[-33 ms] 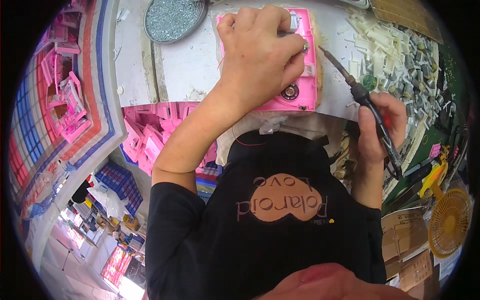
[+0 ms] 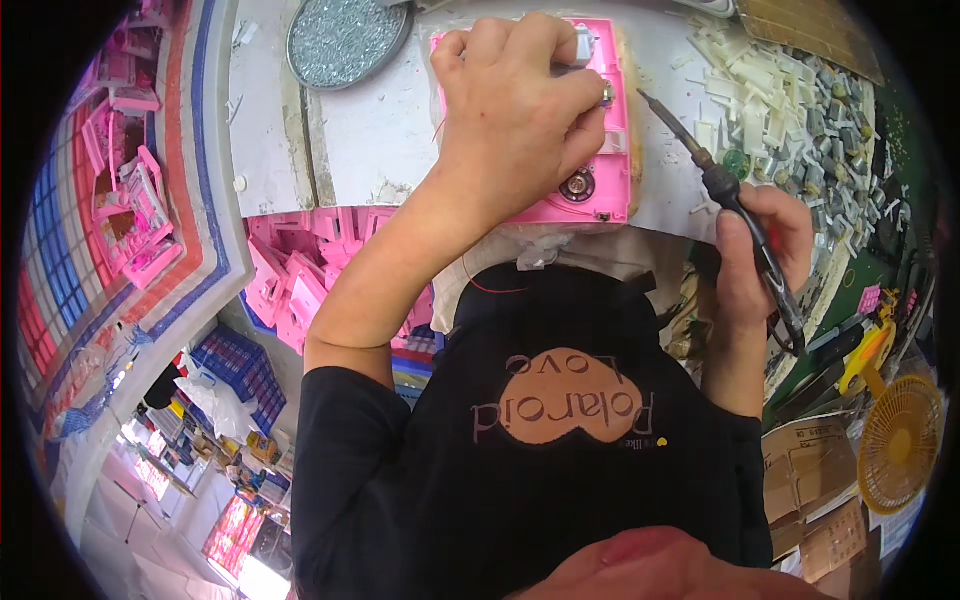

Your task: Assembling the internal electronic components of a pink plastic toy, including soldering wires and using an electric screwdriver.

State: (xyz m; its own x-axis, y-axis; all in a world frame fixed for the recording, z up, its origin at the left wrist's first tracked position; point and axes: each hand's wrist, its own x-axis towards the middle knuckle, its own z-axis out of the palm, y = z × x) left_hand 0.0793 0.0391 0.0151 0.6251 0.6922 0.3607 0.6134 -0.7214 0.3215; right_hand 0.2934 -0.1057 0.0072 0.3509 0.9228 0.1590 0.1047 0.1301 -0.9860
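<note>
A pink plastic housing [image 2: 600, 195] lies open on the white bench, a small round speaker part set in its lower edge. My left hand [image 2: 515, 110] covers most of it, fingers curled over its upper right corner where small metal parts sit. My right hand [image 2: 755, 255] is to the right of the housing and grips a black soldering iron [image 2: 725, 185]. The iron's thin tip points up and left and hangs just off the housing's right edge without touching it. A thin red wire trails from under the housing toward my black shirt.
A round dish of small silver screws [image 2: 345, 40] stands at the back left. White and grey plastic parts [image 2: 775, 95] are heaped at the right. A bin of pink housings [image 2: 300, 275] sits below the bench. A yellow fan [image 2: 900, 440] and cardboard boxes are at lower right.
</note>
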